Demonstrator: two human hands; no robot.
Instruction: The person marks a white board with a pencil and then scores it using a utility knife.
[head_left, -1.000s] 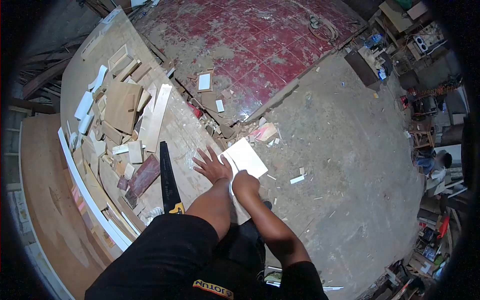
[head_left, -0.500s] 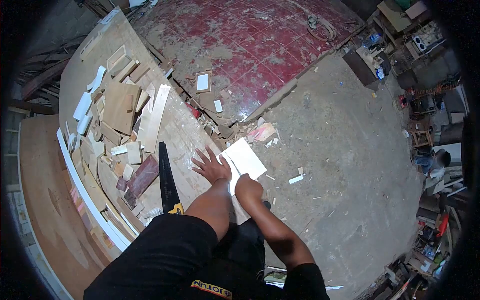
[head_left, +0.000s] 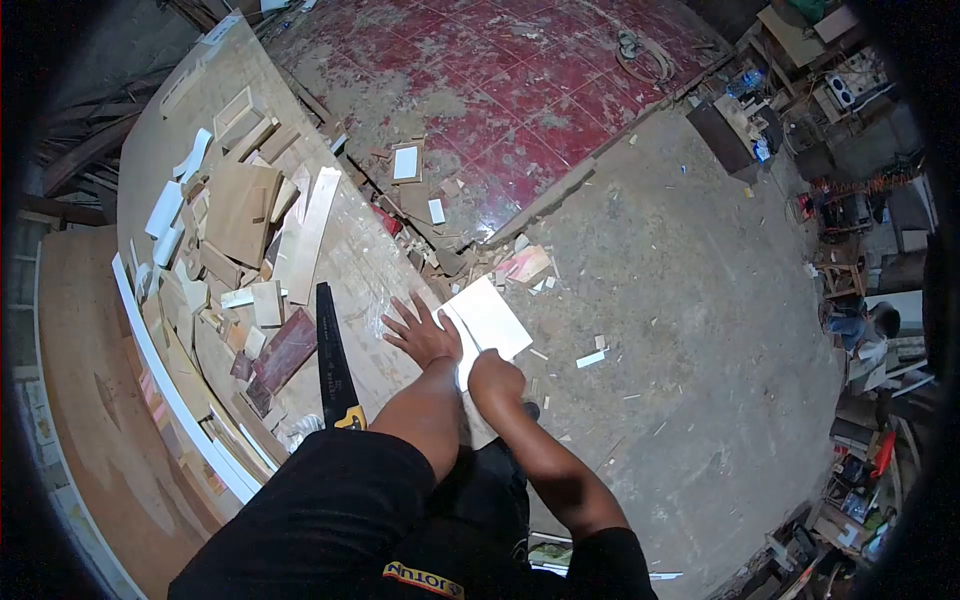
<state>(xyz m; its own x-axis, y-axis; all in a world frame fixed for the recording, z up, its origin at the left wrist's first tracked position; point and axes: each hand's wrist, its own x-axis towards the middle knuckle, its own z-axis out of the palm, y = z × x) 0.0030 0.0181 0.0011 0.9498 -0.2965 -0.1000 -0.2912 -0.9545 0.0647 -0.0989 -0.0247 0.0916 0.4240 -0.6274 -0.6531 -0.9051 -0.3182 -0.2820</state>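
A white board [head_left: 492,316] lies at the table's edge and juts out over the floor. My left hand [head_left: 425,338] presses flat on its left side, fingers spread. Closed in a fist, my right hand [head_left: 495,380] is at the board's near edge, where a dark, narrow line runs up the board from it. What the fist holds is too hidden to name. A handsaw [head_left: 334,355] with a black blade and yellow handle lies on the table left of my left hand.
The wooden table [head_left: 365,250] bears wood offcuts [head_left: 240,215] and a dark red piece [head_left: 284,358]. Wood scraps [head_left: 592,358] lie on the concrete floor [head_left: 680,330]. At the far right, another person [head_left: 880,320] is near cluttered shelves.
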